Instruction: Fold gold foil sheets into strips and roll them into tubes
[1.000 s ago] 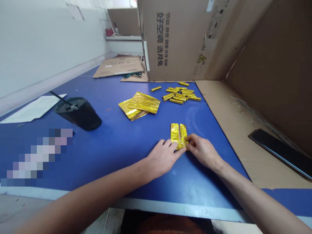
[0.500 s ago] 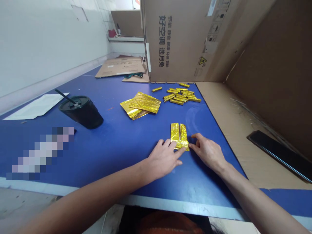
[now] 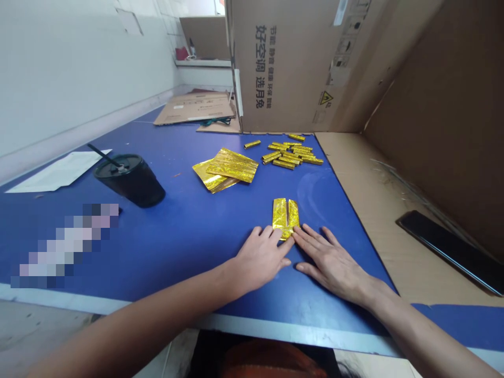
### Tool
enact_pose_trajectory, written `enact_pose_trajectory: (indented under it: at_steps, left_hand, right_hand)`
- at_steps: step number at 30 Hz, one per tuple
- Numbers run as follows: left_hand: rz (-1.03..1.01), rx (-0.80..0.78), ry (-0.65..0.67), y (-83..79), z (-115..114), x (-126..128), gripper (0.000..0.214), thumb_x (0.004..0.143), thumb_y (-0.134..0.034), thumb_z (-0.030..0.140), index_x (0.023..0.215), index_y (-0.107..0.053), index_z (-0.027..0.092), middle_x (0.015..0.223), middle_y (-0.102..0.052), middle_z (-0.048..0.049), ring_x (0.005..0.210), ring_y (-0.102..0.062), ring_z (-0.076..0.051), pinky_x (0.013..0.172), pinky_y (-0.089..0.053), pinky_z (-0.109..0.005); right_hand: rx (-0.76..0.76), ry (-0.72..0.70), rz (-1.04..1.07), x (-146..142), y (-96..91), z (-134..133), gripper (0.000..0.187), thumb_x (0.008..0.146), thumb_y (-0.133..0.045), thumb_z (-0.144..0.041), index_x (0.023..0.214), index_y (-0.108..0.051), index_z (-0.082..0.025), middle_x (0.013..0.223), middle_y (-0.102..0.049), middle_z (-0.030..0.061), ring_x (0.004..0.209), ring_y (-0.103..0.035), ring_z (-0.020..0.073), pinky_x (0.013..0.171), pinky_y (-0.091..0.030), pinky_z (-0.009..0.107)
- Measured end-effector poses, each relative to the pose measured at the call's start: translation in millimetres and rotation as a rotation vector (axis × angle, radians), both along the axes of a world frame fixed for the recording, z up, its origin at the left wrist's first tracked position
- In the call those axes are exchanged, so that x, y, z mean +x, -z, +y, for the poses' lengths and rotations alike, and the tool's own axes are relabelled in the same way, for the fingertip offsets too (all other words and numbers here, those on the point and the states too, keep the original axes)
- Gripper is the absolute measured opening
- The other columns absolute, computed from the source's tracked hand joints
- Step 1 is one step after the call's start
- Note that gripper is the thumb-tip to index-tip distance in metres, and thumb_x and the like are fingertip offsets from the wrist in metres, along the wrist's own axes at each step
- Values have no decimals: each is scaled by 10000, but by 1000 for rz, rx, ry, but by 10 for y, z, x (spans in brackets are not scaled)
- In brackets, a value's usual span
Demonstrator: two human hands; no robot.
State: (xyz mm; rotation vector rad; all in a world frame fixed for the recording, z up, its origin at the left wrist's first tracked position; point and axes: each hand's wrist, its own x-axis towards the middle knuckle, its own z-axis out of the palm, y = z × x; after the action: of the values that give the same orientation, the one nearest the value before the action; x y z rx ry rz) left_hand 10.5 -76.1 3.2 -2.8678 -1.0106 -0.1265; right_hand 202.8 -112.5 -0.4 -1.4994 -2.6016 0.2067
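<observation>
The right hand (image 3: pixel 333 265) has spread flat and open, fingertips at the folded gold foil (image 3: pixel 285 217); the open left hand (image 3: pixel 260 258) seems to touch it, gripping nothing.

Blue table (image 3: pixel 189 247), gold foil sheets (image 3: pixel 232 167), foil sticks (image 3: pixel 285 156), black cup (image 3: pixel 130 181)

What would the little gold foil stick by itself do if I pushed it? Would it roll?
The lone gold foil stick would probably slide rather than roll far, since it looks flattened and folded. It is likely very light, being thin foil. Its shiny surface may slip easily on the blue tabletop.
</observation>
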Motion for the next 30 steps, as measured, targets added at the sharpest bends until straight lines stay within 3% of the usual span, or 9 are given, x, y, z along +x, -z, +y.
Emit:
enact_pose_trajectory:
  at_steps: [4,13,19,25,30]
  left_hand:
    - [-9,-5,-14,6,-36,-13,481,825,-480,441,1239,-403,210,1030,-525,-96,923,-473,-244,749,-339,-365]
    - [-85,-12,-89,80,-128,-89,492,830,-448,476,1224,-430,181,1168,-515,-108,1113,-412,-283,941,-237,-492]
    - [-109,-24,-93,96,-111,-124,552,833,-394,528,1222,-438,138,1226,-498,-113,1166,-381,-281,992,-166,-529]
    - [-62,-57,-7,22,92,-193,488,866,-332,505,1194,-480,175,1232,-515,-90,1228,-333,-260,1003,-122,-551]
    - [-37,-38,9,28,196,-206,455,888,-302,463,1209,-471,187,1255,-500,-70,1262,-285,-251,1006,-107,-545]
  right_hand:
    - [-30,-15,-61,49,63,-13,656,841,-348,-527,1383,-155,-211,1419,-251,73,1310,-151,259,1014,-175,571]
    - [-9,-18,-91,95,87,-18,668,837,-337,-545,1385,-79,-263,1435,-216,43,1310,-132,283,1001,-170,599]
    - [25,21,-127,55,106,-88,673,832,-310,-571,1387,-137,-232,1429,-231,52,1305,-149,305,993,-177,609]
    - [121,46,-113,-132,97,-302,743,787,-346,-622,1368,-254,-168,1388,-319,121,1291,-185,343,983,-142,637]
    - [108,1,-78,-332,100,-415,760,781,-327,-638,1361,-275,-149,1379,-316,151,1274,-241,341,970,-176,635]
